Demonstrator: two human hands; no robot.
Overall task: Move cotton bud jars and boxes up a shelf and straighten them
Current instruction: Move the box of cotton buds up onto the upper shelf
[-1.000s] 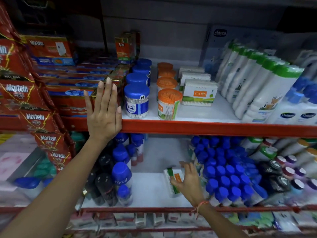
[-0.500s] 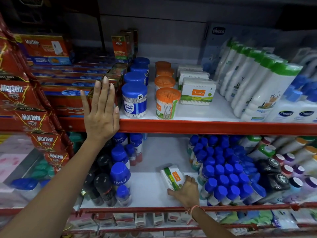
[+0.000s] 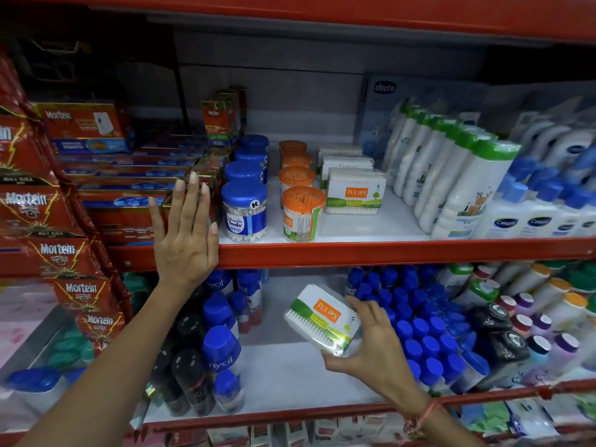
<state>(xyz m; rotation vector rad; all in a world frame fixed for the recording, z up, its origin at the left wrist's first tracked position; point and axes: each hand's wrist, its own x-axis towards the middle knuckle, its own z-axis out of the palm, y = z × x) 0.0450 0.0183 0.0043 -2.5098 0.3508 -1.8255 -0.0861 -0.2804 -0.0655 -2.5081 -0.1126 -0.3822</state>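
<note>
R hand (image 3: 371,346) gripped a Tulips cotton bud box (image 3: 322,319), thumb under the lower corner, fingers (image 3: 366,309) along its right side. Box was tilted, lifted clear of the lower shelf (image 3: 290,375), label facing up toward cam. Just right of the grip: packed blue-capped bottles (image 3: 416,324). Left of it, across bare shelf: Nycil bottles (image 3: 221,348) w/ blue caps.

L hand (image 3: 185,240) was flat, fingers spread, holding nothing, palm pressed on the red edge of the upper shelf (image 3: 354,250) and the Mortein boxes (image 3: 129,201) behind it.

Above the grip, on the upper shelf: row of blue-lid bud jars (image 3: 244,211) just right of L hand, then row of orange-lid jars (image 3: 302,214), then a row of Tulips boxes (image 3: 354,195), front one set back from the shelf edge. White bottles w/ green caps (image 3: 464,188) further right.
</note>
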